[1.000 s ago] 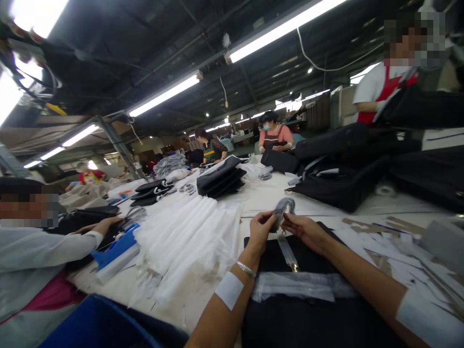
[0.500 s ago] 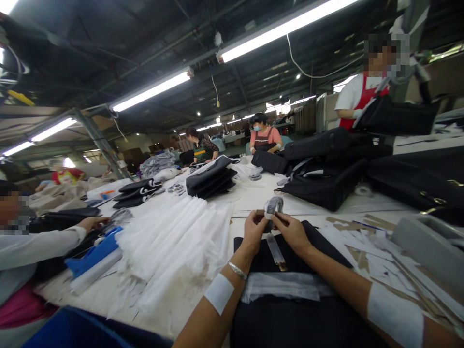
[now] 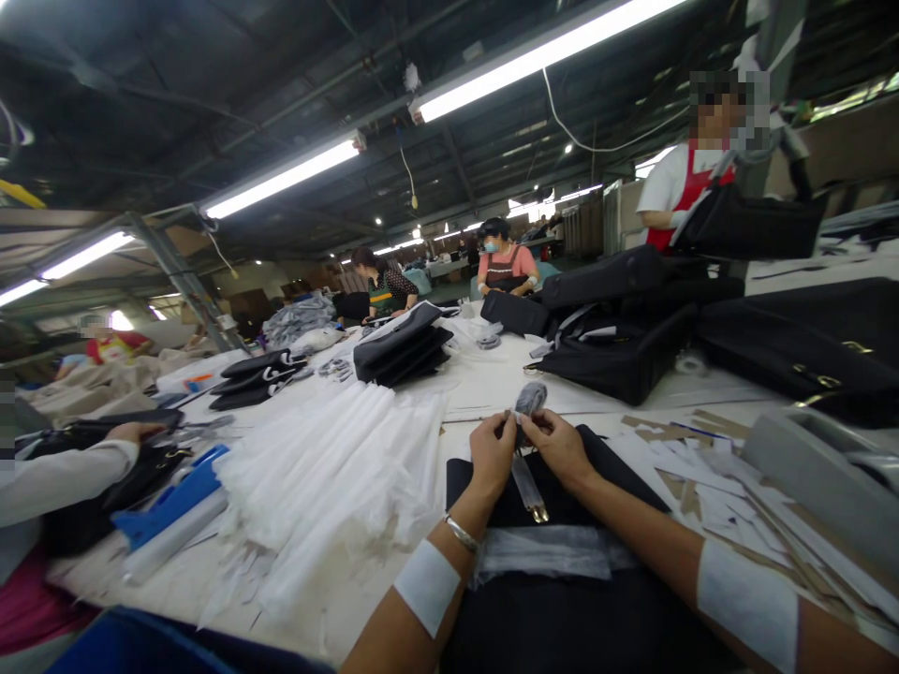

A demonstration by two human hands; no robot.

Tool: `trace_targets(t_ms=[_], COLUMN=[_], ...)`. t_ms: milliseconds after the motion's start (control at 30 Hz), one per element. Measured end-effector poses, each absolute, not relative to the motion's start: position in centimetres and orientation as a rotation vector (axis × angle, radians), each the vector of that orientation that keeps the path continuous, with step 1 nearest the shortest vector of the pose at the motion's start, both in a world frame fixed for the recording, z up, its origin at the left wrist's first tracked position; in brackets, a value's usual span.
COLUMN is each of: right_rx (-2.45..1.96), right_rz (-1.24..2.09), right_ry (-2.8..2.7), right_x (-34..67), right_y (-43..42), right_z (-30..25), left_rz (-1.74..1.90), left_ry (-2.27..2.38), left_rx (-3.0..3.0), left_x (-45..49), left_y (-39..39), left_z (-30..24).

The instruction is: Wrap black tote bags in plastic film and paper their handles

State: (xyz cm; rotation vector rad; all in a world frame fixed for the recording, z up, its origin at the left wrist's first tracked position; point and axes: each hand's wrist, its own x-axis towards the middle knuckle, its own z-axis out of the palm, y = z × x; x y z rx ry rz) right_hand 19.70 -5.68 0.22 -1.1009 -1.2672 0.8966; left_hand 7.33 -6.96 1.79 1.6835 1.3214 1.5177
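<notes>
My left hand (image 3: 492, 449) and my right hand (image 3: 560, 446) meet in front of me, thumbs and fingertips pinched together. They grip the lower end of a grey coiled strap (image 3: 532, 397) with a whitish wrapping around it. Below the fingers hangs a flat piece in clear film (image 3: 525, 482), ending in a gold metal fitting (image 3: 539, 514). Under my hands lies a black bag (image 3: 562, 622), with a translucent wrapping strip (image 3: 537, 554) across it. The fingertips partly hide where the coil is held.
White tissue sheets (image 3: 330, 459) are heaped to the left, beside a blue dispenser (image 3: 169, 496). Paper and cardboard scraps (image 3: 723, 477) and a grey bin (image 3: 807, 468) lie right. Black bags (image 3: 611, 351) cover the far side. A co-worker's arm (image 3: 77, 473) reaches in from the left.
My fingertips have drawn closer together at the coil's base. A brown bit seen at my left fingers is no longer visible. The coil has turned narrower to view. The co-worker's arm at left shifted leftward.
</notes>
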Motion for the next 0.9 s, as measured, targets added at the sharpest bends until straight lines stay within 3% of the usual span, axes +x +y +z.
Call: trace_targets(t_ms=[333,533,900], right_rx=[-1.006,-0.960,-0.836], right_rz=[0.951,1.012,1.161], right_ry=[-1.240,-1.203,-1.114], right_x=[19.7,19.8,19.9], right_y=[-5.0,-5.7,-5.7], right_z=[-1.1,-0.2,0.8], left_rz=[1.070,0.884,1.390], left_ry=[1.866,1.976,1.455], left_rx=[2.505,2.602,1.927], left_x=[7.3,8.5,6.6], left_y=[-8.0,-8.4,-7.3], left_z=[2.7,2.1,2.2])
